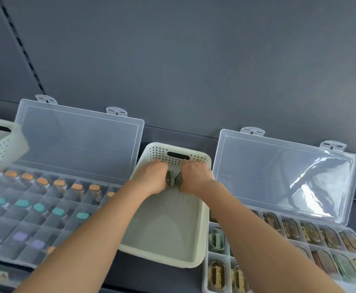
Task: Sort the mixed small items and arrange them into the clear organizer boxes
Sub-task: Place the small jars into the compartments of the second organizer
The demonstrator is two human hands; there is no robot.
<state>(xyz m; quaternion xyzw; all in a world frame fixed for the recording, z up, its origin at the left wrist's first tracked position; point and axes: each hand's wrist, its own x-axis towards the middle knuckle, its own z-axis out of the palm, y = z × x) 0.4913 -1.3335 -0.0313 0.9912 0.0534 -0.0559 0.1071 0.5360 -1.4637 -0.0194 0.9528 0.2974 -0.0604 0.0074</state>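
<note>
Centre: our left hand (151,176) and right hand (196,176), fingers curled, grip small green items (173,180) at the far end of the pale perforated basket (202,229).
Left: open clear organizer box (77,144), holding capped vials (42,181).
Right: second organizer box (268,176), holding oval pieces (310,231).

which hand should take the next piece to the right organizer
Right. The right hand and left hand both grip small items in the basket, but the right is nearer the right organizer; the left would cross over it.
</note>
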